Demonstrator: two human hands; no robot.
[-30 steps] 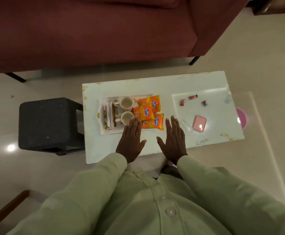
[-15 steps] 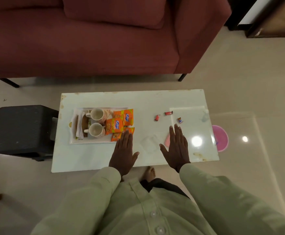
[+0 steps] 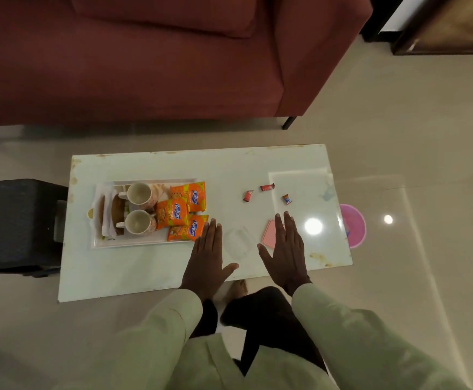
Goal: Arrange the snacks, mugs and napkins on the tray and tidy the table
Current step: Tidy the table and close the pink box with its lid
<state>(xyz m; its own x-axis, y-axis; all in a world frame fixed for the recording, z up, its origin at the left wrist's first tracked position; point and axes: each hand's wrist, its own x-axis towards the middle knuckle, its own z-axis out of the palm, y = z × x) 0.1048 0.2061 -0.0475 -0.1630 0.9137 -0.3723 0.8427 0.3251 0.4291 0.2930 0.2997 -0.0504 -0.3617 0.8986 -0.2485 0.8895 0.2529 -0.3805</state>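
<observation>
A white tray (image 3: 134, 243) sits at the left of the white table (image 3: 145, 271). It holds two empty mugs (image 3: 139, 192), folded napkins (image 3: 106, 215) and three orange snack packets (image 3: 183, 211). My left hand (image 3: 205, 258) lies flat and open just right of the tray, fingertips near the nearest packet. My right hand (image 3: 287, 249) is also flat and open, partly over a pink flat object (image 3: 270, 236). A clear lid-like piece (image 3: 238, 242) lies between the hands. Three small candy wrappers (image 3: 266, 188) are scattered beyond.
A maroon sofa (image 3: 145, 66) stands behind the table. A black stool (image 3: 13, 223) is at the table's left end. A pink bin (image 3: 353, 225) sits on the floor at the right end. A second white tray or board (image 3: 300, 181) lies on the table's right part.
The view has shifted, so the table sits lower and further left in frame. My right hand has slid right onto the pink object; both hands stay flat and open.
</observation>
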